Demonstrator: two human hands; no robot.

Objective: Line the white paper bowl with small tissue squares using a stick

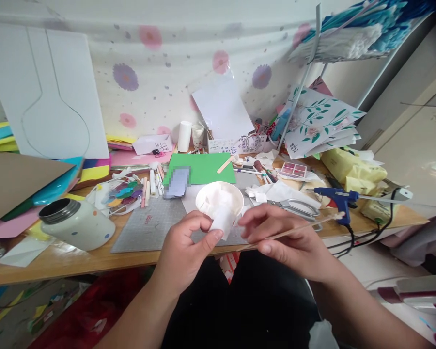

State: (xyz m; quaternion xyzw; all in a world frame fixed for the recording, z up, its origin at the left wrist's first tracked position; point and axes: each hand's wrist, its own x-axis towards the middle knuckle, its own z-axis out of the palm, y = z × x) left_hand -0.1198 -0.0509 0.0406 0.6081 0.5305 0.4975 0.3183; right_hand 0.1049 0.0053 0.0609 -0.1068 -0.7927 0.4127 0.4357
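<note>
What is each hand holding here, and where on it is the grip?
The left hand pinches the white paper cup by its side wall near the base. The right hand holds a thin wooden stick near its lower end.

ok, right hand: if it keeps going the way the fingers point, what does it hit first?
The right hand, holding a thin wooden stick, points left toward the white paper cup in the left hand. It would probably meet the cup first, though depth is unclear.

Bare forearms, no sleeves, dark trousers
</note>
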